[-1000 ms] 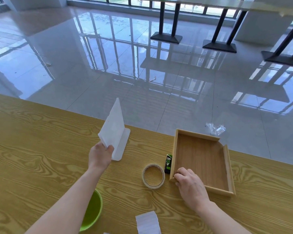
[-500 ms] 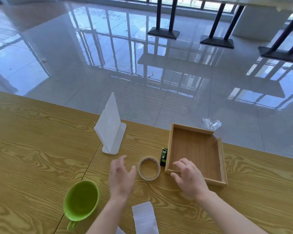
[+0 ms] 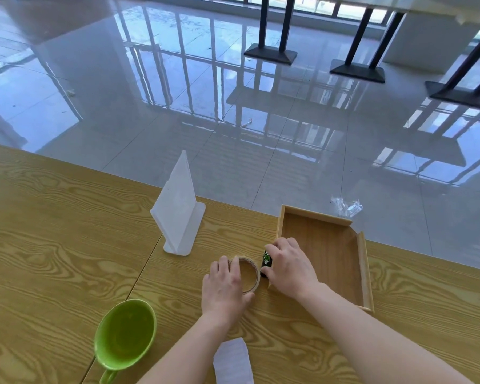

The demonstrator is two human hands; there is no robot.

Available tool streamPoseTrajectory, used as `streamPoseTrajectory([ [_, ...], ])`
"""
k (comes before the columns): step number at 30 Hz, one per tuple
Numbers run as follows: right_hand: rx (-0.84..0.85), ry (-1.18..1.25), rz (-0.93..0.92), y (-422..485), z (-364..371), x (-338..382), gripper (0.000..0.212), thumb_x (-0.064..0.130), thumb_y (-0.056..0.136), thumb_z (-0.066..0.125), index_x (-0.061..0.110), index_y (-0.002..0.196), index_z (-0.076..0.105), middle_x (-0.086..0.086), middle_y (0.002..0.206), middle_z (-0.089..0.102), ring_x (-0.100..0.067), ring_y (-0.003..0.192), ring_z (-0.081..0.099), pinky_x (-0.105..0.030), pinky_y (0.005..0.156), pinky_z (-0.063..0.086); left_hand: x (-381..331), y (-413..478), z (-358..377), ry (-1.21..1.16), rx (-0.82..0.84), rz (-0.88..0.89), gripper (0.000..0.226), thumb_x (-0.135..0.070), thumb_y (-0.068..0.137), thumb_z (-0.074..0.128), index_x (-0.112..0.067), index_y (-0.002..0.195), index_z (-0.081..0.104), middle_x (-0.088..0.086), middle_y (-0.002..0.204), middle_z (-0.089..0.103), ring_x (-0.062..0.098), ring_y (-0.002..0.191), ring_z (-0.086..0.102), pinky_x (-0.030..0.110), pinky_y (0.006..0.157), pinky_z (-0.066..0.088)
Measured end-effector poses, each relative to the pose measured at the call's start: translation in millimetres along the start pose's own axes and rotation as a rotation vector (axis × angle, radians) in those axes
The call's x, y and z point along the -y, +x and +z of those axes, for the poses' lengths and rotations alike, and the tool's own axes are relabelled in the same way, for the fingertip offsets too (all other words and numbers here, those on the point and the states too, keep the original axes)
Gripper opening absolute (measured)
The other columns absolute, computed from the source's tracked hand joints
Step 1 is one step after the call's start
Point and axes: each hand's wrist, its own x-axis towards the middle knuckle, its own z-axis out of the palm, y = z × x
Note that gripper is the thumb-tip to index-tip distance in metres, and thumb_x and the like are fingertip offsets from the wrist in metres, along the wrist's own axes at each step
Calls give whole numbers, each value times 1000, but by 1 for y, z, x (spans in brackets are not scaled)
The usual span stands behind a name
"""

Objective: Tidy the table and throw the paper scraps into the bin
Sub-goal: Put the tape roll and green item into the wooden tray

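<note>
Wood-grain table (image 3: 53,231) fills the lower frame. A second ago the left hand (image 3: 223,289) held the white stand (image 3: 178,214); now the stand is upright at centre and that hand curls over the tape (image 3: 250,273). The right hand (image 3: 288,266) has left the tray (image 3: 365,273) edge and pinches the black stick (image 3: 266,260). A paper scrap (image 3: 233,361) lies untouched at bottom centre; no bin shows.
</note>
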Motion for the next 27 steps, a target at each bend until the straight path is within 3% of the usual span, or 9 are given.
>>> streamPoseTrajectory([
  [5,130,-189,-25,10,8,8,51,42,80,69,19,124,57,-4,127,56,-27,121,37,-39,98,44,4,7,4,-35,24,3,88,-55,80,68,-18,148,25,7,153,31,25,131,36,35,104,41],
  [9,114,-246,-29,12,16,10,44,38,77,71,19,114,58,-5,122,58,-30,125,35,-42,103,37,12,9,5,-12,-10,2,94,-57,80,65,-14,151,20,1,146,39,21,124,40,32,99,43],
  [12,108,-251,-33,19,21,12,39,27,77,71,20,113,56,-9,121,56,-35,132,32,-48,117,23,17,7,5,-18,-24,-2,96,-58,80,64,-14,151,19,1,147,40,21,123,41,32,99,43],
  [15,133,-237,-98,23,25,15,50,29,77,73,19,122,53,-10,120,53,-33,129,37,-53,123,6,23,3,5,-57,-32,-24,97,-56,78,66,-14,152,19,0,150,38,20,126,38,30,102,41],
  [18,112,-168,-149,21,26,18,58,28,76,73,18,128,49,-8,119,50,-30,122,45,-48,124,-4,27,3,4,-113,-30,-37,98,-54,78,67,-13,152,19,1,151,38,20,134,34,31,110,35],
  [23,4,81,-84,7,11,10,79,29,74,79,21,142,41,-2,129,45,-25,128,42,-42,124,14,15,6,-5,-288,-95,-34,101,-50,73,73,-11,152,23,2,146,44,19,132,36,28,111,34],
  [27,-115,212,29,-14,-4,-19,78,29,71,82,21,139,44,0,129,45,-18,122,45,-31,107,41,-13,13,-15,-343,-160,67,101,-47,72,75,-9,151,25,4,145,46,20,131,37,24,107,33],
])
